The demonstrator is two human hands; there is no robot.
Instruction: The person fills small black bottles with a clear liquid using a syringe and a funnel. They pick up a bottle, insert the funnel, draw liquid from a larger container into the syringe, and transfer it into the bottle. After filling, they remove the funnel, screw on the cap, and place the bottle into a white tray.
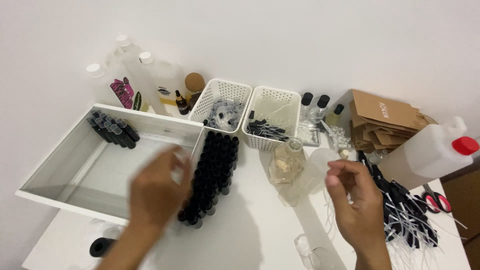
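We see left hand (155, 192) blurred, grip unclear, over black bottles (212, 170) in rows running away; right hand (355, 200) fingers curled, pinch unclear; brown paper bags (382, 120) back right

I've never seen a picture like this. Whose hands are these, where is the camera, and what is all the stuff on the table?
No machine here: a person wears a camera on the head, so you look down on their own two bare hands over a white table.

The left hand is blurred. It hovers by a block of small black-capped vials and seems to hold something small and clear, though I cannot tell what. The right hand pinches something tiny, too small to make out, beside a clear glass flask.

Around them lie a white tray with a few more vials, two white perforated baskets of small parts, a pile of black spray tops with thin tubes, brown paper bags, a big plastic jug with a red cap, red-handled scissors and several bottles at the wall.
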